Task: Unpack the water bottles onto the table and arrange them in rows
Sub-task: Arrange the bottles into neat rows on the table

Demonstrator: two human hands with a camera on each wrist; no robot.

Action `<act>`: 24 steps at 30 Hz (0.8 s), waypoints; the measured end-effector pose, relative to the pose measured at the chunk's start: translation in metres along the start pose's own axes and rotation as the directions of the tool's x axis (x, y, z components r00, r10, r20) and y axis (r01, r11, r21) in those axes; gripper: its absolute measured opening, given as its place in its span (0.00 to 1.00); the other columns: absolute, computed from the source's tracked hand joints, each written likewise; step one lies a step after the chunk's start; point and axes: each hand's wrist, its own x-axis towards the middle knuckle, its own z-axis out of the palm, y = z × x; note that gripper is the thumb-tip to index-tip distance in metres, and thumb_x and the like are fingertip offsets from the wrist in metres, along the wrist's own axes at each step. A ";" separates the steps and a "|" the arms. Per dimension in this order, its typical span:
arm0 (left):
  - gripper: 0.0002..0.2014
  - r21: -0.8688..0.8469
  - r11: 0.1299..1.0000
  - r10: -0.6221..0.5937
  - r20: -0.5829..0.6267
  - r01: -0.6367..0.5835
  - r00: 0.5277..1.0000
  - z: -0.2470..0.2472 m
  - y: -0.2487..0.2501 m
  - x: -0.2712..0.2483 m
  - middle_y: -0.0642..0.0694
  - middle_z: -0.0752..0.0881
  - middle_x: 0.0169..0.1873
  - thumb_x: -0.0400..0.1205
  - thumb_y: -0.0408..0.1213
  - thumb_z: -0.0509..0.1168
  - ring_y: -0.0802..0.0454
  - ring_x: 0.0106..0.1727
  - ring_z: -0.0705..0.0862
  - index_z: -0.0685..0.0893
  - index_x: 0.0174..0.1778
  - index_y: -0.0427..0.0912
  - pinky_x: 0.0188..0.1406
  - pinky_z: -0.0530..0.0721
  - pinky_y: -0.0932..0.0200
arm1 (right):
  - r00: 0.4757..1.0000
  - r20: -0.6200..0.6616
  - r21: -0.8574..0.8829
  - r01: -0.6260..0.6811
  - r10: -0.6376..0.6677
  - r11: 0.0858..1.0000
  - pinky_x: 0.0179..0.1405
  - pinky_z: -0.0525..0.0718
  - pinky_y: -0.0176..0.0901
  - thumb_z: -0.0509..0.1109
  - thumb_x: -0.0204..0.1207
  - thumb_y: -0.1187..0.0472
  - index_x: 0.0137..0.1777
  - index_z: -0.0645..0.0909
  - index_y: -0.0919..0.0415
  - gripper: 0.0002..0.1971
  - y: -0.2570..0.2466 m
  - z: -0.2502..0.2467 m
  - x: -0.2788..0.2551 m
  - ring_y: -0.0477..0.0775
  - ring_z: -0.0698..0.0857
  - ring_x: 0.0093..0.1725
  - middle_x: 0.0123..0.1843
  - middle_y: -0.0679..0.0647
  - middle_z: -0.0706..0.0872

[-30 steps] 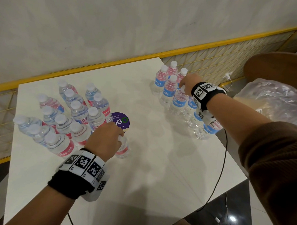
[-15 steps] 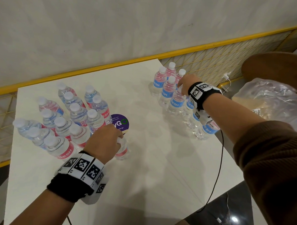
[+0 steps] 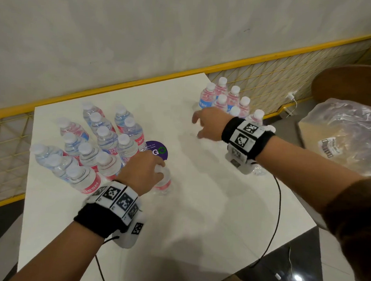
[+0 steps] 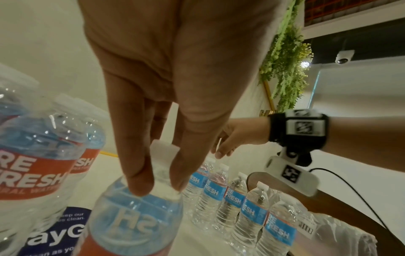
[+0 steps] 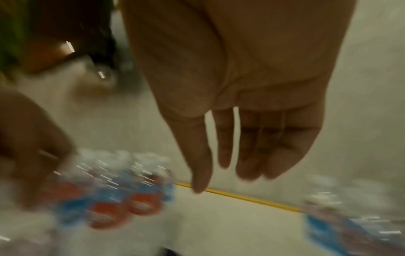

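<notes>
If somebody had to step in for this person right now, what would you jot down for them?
Left hand: grips the top of a lone bottle standing beside the purple sticker, at the edge of the left group.
Right hand: open, empty, in the air above the table just in front of the right group.
Done: both groups stand upright on the table.
Left: set the held bottle into the left group's rows, and tidy the rows. The plastic bag lies to the right; whether any bottles remain in it cannot be seen.
</notes>
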 end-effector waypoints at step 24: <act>0.35 0.337 0.928 -0.295 0.399 0.160 0.868 -0.005 -0.085 -0.074 0.57 0.74 0.72 0.70 0.49 0.74 0.54 0.72 0.74 0.69 0.74 0.61 0.67 0.74 0.59 | 0.983 0.157 0.017 0.094 -0.095 0.995 0.26 0.67 0.35 0.67 0.74 0.62 0.57 0.80 0.59 0.11 -0.053 0.040 -0.057 0.54 0.77 0.43 0.46 0.56 0.81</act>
